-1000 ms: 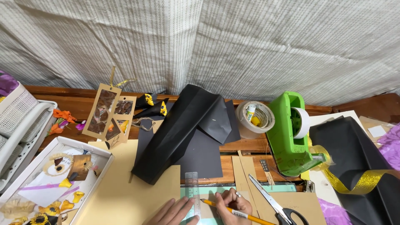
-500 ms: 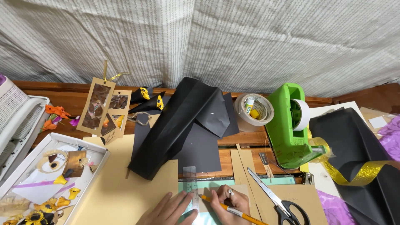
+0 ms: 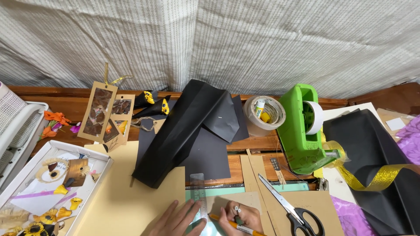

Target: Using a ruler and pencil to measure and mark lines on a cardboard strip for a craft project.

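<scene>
Left hand: the left hand [image 3: 175, 221] lies flat, fingers spread, pressing down the clear plastic ruler [image 3: 200, 199] so that it cannot slide on the paper.
Right hand: the right hand [image 3: 240, 215] is clenched around a yellow pencil [image 3: 234, 224], its tip set against the ruler's edge to follow a straight line.
Work piece: a tan kraft card [image 3: 227, 202] lies under both hands on a green cutting mat [image 3: 284, 187] at the near edge of the wooden desk [image 3: 65, 105].
Within reach: black-handled scissors [image 3: 291, 208] lie just right of the pencil hand, blades pointing away.
Further back: folded black paper sheets [image 3: 188, 126], a roll of beige tape [image 3: 262, 116], and a green tape dispenser [image 3: 302, 131].
Left side: a white tray [image 3: 26, 175] with yellow paper flowers.
</scene>
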